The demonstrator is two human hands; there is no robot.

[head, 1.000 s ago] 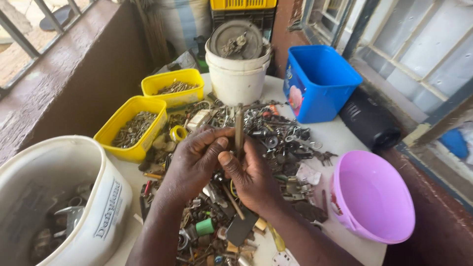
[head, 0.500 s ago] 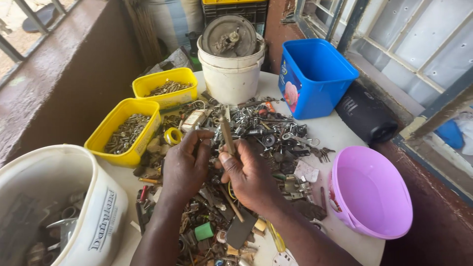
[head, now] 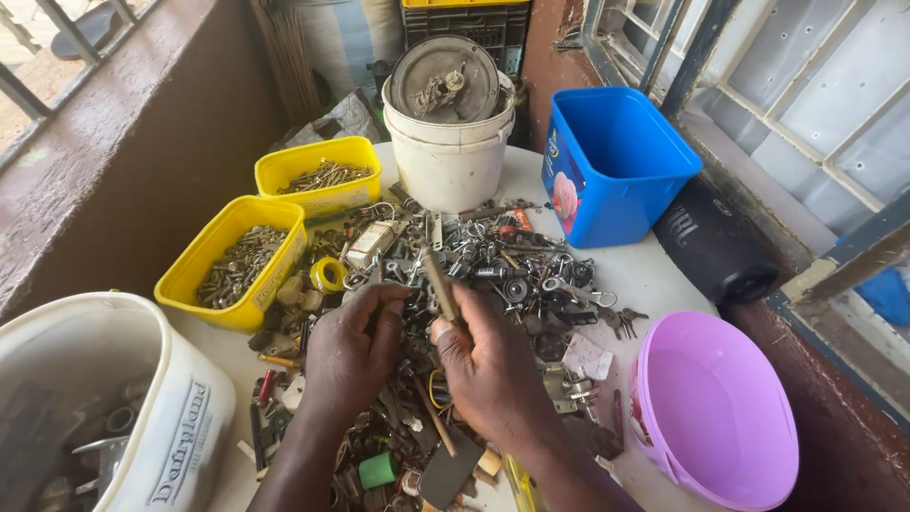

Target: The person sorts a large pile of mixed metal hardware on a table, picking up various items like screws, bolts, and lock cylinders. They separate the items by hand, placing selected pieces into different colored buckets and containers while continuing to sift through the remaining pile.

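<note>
rod [head: 440,283] pinched in right hand [head: 488,374]; left hand [head: 353,351] on scrap pile [head: 493,261].

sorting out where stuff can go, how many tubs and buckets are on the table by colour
yellow tubs: 2, a near one and a far one
white buckets: 2, one at the near left and one at the back
blue bin: 1
pink bowl: 1
total: 6

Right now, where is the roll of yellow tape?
In the head view, the roll of yellow tape lies at the left edge of the hardware pile, beside the nearer yellow bin and ahead of the left hand.
</note>
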